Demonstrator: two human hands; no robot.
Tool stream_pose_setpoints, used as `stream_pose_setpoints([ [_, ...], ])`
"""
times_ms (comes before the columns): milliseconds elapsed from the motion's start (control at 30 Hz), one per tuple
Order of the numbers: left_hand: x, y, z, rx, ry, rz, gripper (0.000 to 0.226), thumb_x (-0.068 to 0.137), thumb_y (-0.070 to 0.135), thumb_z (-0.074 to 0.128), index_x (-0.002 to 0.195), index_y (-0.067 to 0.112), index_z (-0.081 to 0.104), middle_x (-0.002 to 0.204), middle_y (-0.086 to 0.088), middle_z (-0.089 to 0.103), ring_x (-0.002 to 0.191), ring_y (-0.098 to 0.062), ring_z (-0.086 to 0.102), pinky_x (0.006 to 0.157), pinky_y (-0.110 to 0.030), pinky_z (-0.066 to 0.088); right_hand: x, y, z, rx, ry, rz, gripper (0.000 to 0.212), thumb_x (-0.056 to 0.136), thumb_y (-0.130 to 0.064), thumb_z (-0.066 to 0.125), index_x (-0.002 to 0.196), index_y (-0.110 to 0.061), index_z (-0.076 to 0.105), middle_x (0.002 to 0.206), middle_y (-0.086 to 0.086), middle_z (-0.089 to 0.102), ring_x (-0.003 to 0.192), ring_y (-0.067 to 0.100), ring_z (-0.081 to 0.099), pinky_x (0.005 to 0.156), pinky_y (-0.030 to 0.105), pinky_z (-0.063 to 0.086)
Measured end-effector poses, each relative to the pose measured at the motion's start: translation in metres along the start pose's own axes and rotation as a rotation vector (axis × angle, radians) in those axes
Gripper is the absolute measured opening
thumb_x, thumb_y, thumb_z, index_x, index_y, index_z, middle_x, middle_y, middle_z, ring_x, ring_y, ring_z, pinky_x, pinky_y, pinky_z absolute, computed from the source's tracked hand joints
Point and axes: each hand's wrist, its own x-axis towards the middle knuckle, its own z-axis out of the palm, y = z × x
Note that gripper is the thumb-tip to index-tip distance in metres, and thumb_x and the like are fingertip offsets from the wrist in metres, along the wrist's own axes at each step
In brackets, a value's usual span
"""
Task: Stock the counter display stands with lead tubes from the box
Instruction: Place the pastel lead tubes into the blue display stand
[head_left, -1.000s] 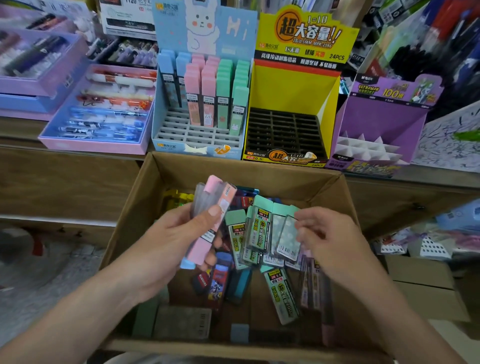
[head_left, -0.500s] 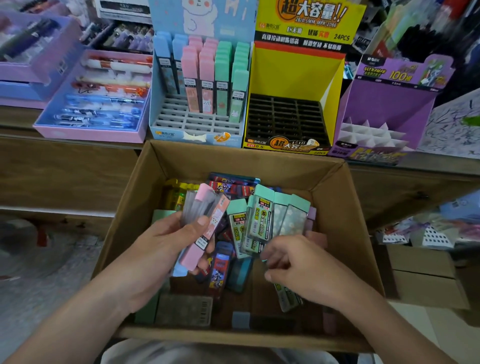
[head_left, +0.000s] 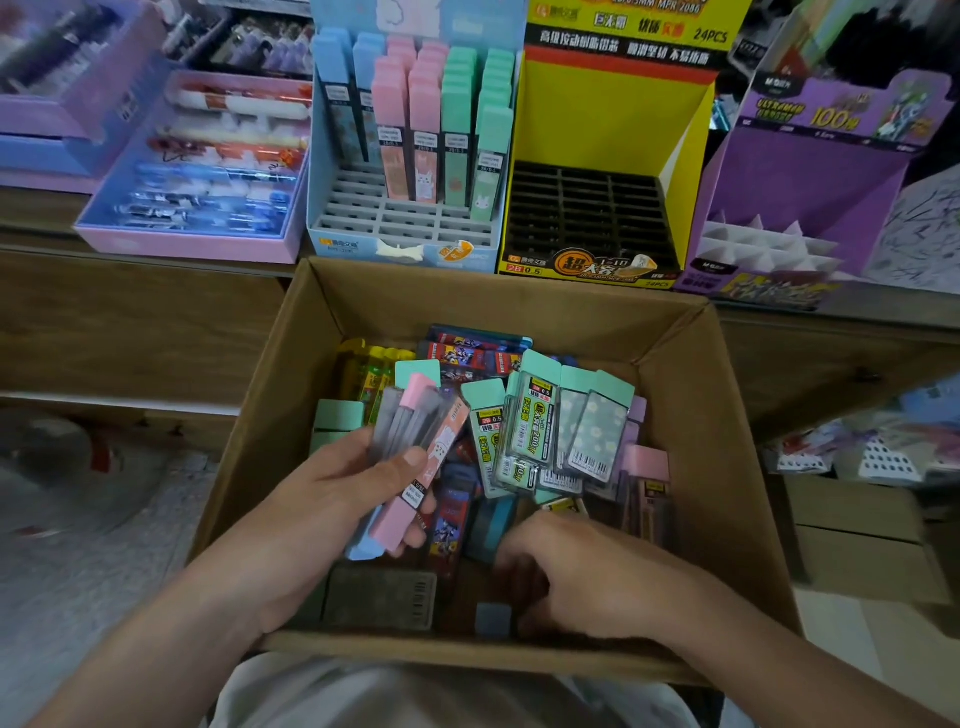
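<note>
Gripping pink lead tubes (head_left: 415, 457) over the box (head_left: 519, 306) in our left hand (head_left: 332, 499), we drop our right hand (head_left: 576, 577) from the green tubes (head_left: 540, 415) to the bottom, grasp unclear, still gathering.

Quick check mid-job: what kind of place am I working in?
Most likely a stationery shop: printed display stands, one part-filled with lead tubes, a tray of pens beside them, and a cardboard box of loose stock.

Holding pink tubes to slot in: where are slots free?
The blue cardboard stand has bare front rows, before its pink and green tubes; its back is crowded. The black-gridded yellow stand and white-divided purple stand are empty.
</note>
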Motion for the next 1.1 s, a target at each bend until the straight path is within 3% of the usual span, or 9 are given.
stream_pose_setpoints([
  [167, 0.002, -0.003, -0.002, 0.008, -0.024, -0.009, 0.041, 0.073, 0.044, 0.076, 0.110, 0.028, 0.075, 0.089, -0.015, 0.075, 0.070, -0.023, 0.068, 0.061, -0.029, 0.058, 0.003, 0.003, 0.002, 0.030, -0.034, -0.006, 0.027, 0.087, -0.022, 0.079, 0.113, -0.027, 0.072, 0.102, -0.011, 0.066, 0.094, 0.011, 0.064, 0.079, 0.031, 0.056],
  [233, 0.002, -0.003, -0.002, -0.017, -0.028, -0.007, 0.040, 0.075, 0.041, 0.076, 0.111, 0.025, 0.074, 0.090, -0.016, 0.075, 0.069, -0.023, 0.068, 0.059, -0.028, 0.058, 0.003, 0.007, -0.002, 0.113, 0.005, -0.005, 0.022, 0.088, -0.022, 0.079, 0.109, -0.027, 0.075, 0.096, -0.013, 0.069, 0.088, 0.002, 0.065, 0.075, 0.022, 0.054],
  [333, 0.003, -0.003, -0.002, -0.044, -0.034, 0.007, 0.043, 0.075, 0.038, 0.075, 0.114, 0.019, 0.072, 0.089, -0.017, 0.074, 0.068, -0.023, 0.068, 0.059, -0.028, 0.059, 0.002, 0.014, -0.015, 0.351, 0.160, -0.010, 0.015, 0.086, -0.019, 0.081, 0.099, -0.026, 0.076, 0.090, -0.010, 0.075, 0.081, -0.002, 0.068, 0.069, 0.015, 0.051],
  [467, 0.002, 0.006, 0.000, -0.106, -0.058, 0.051, 0.041, 0.072, 0.037, 0.075, 0.109, 0.019, 0.075, 0.087, -0.020, 0.072, 0.071, -0.026, 0.070, 0.057, -0.029, 0.060, -0.006, 0.019, -0.034, 0.722, 0.316, -0.084, 0.013, 0.091, -0.019, 0.076, 0.103, -0.024, 0.074, 0.100, -0.004, 0.078, 0.088, 0.007, 0.072, 0.072, 0.023, 0.057],
  [600, 0.006, 0.021, -0.004, -0.074, -0.089, 0.132, 0.028, 0.084, 0.030, 0.070, 0.106, 0.013, 0.074, 0.088, -0.020, 0.071, 0.070, -0.028, 0.066, 0.057, -0.029, 0.057, -0.007, 0.014, -0.056, 0.892, 0.427, -0.184, 0.022, 0.088, -0.022, 0.074, 0.109, -0.018, 0.072, 0.104, 0.005, 0.079, 0.083, 0.019, 0.069, 0.068, 0.023, 0.054],
  [667, 0.011, 0.030, -0.007, -0.039, -0.093, 0.181, 0.028, 0.088, 0.029, 0.067, 0.109, 0.011, 0.072, 0.089, -0.021, 0.071, 0.070, -0.029, 0.064, 0.057, -0.029, 0.056, -0.003, 0.009, -0.065, 0.944, 0.490, -0.237, 0.020, 0.092, -0.012, 0.072, 0.111, -0.010, 0.069, 0.103, 0.011, 0.079, 0.075, 0.024, 0.065, 0.064, 0.024, 0.055],
  [767, 0.020, 0.046, -0.013, -0.016, -0.107, 0.241, 0.024, 0.088, 0.031, 0.068, 0.107, 0.017, 0.075, 0.090, -0.020, 0.073, 0.067, -0.026, 0.066, 0.056, -0.028, 0.056, 0.004, 0.000, -0.080, 1.089, 0.538, -0.330, 0.025, 0.090, 0.000, 0.070, 0.113, -0.002, 0.060, 0.105, 0.017, 0.078, 0.064, 0.018, 0.056, 0.057, 0.024, 0.050],
  [933, 0.034, 0.058, -0.025, -0.040, -0.112, 0.320, 0.038, 0.082, 0.038, 0.075, 0.115, 0.019, 0.073, 0.091, -0.019, 0.071, 0.064, -0.025, 0.065, 0.056, -0.028, 0.055, 0.011, -0.013, -0.098, 1.184, 0.573, -0.452, 0.036, 0.082, -0.008, 0.076, 0.114, -0.004, 0.060, 0.107, 0.023, 0.075, 0.064, 0.017, 0.057, 0.056, 0.025, 0.049],
  [1100, 0.042, 0.056, -0.034, -0.160, -0.055, 0.335, 0.046, 0.079, 0.033, 0.080, 0.117, 0.009, 0.070, 0.085, -0.020, 0.067, 0.060, -0.025, 0.061, 0.051, -0.028, 0.052, 0.019, -0.018, -0.103, 1.265, 0.633, -0.485, 0.040, 0.071, -0.022, 0.088, 0.108, -0.012, 0.075, 0.094, 0.021, 0.069, 0.066, 0.018, 0.062, 0.056, 0.025, 0.052],
])
